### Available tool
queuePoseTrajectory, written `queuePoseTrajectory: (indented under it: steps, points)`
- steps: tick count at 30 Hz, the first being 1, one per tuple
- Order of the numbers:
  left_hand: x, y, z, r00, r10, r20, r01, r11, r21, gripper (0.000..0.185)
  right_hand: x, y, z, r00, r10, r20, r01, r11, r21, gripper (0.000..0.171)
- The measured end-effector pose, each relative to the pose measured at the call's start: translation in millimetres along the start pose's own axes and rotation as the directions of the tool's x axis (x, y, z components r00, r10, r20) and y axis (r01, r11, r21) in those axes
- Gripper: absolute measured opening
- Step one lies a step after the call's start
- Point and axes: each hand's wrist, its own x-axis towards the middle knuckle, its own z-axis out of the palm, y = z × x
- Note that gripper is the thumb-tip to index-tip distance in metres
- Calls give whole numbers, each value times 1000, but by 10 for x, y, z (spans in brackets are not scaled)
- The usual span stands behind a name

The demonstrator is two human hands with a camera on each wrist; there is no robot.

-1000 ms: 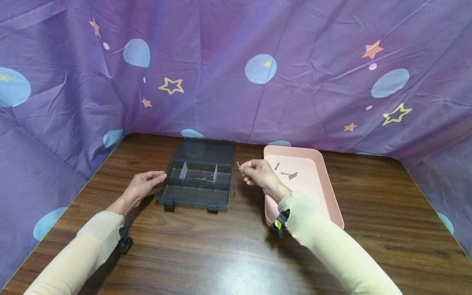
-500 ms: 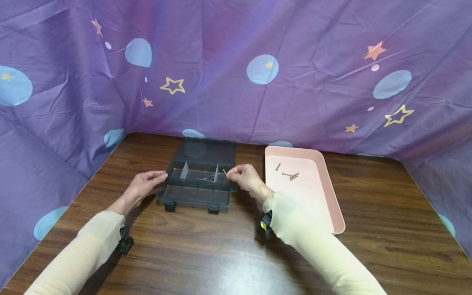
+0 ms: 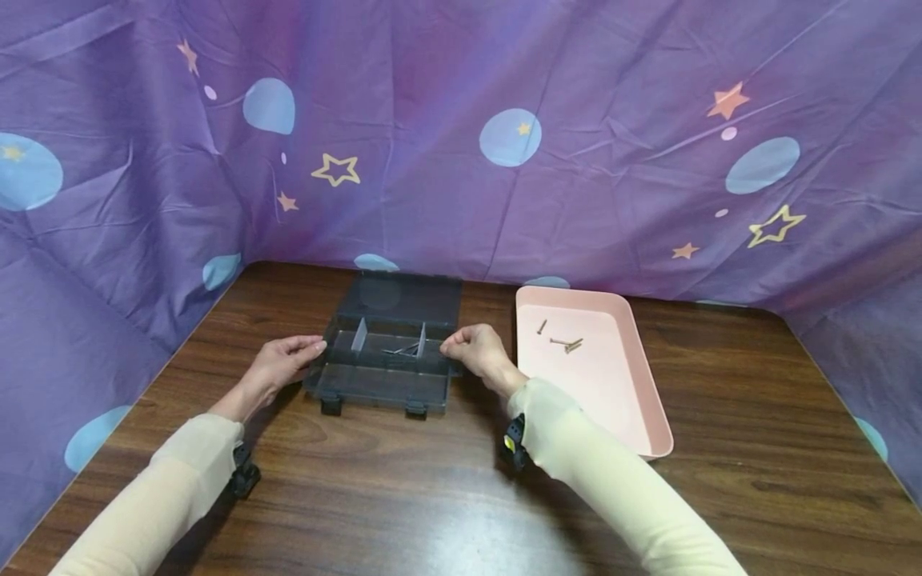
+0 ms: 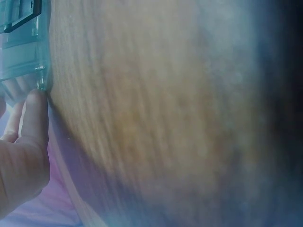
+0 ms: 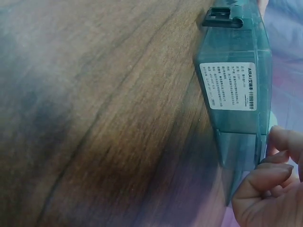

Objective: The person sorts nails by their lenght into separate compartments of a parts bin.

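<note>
A dark translucent compartment box (image 3: 382, 384) lies on the table with its lid (image 3: 399, 298) laid back. My left hand (image 3: 277, 368) rests its fingertips on the box's left side. Over the right compartment, my right hand (image 3: 479, 352) has its thumb and index finger close together at the right rim. In the right wrist view that hand (image 5: 270, 184) has curled fingers by the box's end wall. No screw shows at its fingertips, so whether it still pinches one is hidden. Several grey nails or screws (image 3: 403, 350) lie in the middle compartment, between two pale dividers (image 3: 359, 336).
Right of the box stands a pink tray (image 3: 644, 400) with several brass-coloured screws (image 3: 569, 344) inside. The box carries a white label (image 5: 229, 87) and black latches (image 3: 415, 409) at its front. A purple patterned cloth (image 3: 432, 200) hangs behind the wooden table (image 3: 374, 496).
My right hand has moved left from beside the tray to the box's right compartment and lowered. The brass-coloured screw seen in its fingertips is out of sight. My left hand has stayed put.
</note>
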Motion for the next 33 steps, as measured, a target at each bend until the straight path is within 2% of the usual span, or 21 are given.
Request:
queuePoseTrajectory:
  steps: [5,8,12,15,21,29,33]
  points:
    - [0,4,-1,1000,-8,-2,8,1000,-5,56,-3,26,-4,1000,4,4,-4,999,40,8]
    - [0,-10,-17,1000,1,4,-1,1000,-6,60,-10,39,-24,999,31,20,-33,994,101,10]
    - [-6,-17,-31,1000,18,0,-18,1000,9,62,-25,25,-76,996,73,50,-82,972,220,10]
    - [-5,-10,-24,1000,7,-2,-6,1000,16,59,-38,1,-139,994,95,51,-106,956,274,8]
    - [-8,9,0,1000,-6,3,6,1000,19,55,-62,-5,-339,993,114,16,-112,932,344,8]
    - [7,-16,-3,1000,1,-9,-1,1000,11,54,-58,114,-717,982,177,-62,-127,871,475,5]
    - [12,-25,-4,1000,10,-9,-10,1000,2,55,-64,203,-877,977,193,-90,-122,853,507,5]
